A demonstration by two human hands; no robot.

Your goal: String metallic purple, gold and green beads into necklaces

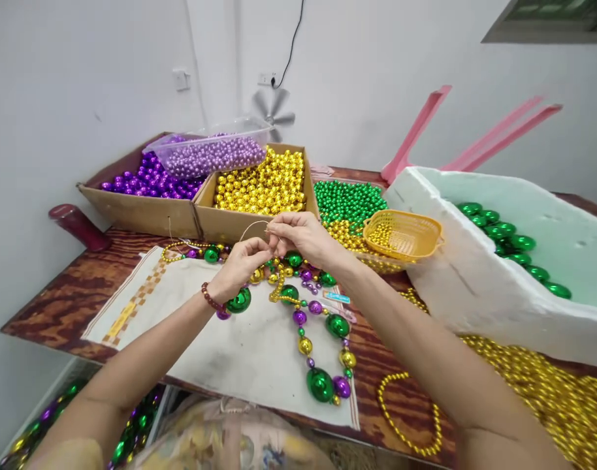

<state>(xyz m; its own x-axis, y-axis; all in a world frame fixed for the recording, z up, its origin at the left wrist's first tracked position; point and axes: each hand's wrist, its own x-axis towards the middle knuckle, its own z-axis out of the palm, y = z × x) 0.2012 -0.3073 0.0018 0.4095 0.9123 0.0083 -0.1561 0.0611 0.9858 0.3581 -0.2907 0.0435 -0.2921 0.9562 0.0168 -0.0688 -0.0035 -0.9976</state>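
Note:
Both hands meet above a white cloth, with fingers pinched close together. My left hand grips a thin pale cord that arcs up between the hands. My right hand pinches the same cord, its fingertips almost touching the left ones. Beneath them lies a bead necklace of shiny green, purple and gold balls, its loop reaching toward the cloth's front right corner. Part of the strand is hidden behind the hands and left wrist. A small blue label lies right of the beads.
Boxes of purple beads and gold beads stand at the back. Green beads and a yellow basket sit right of them. A white foam box, gold bead strands and a dark red bottle flank the workspace.

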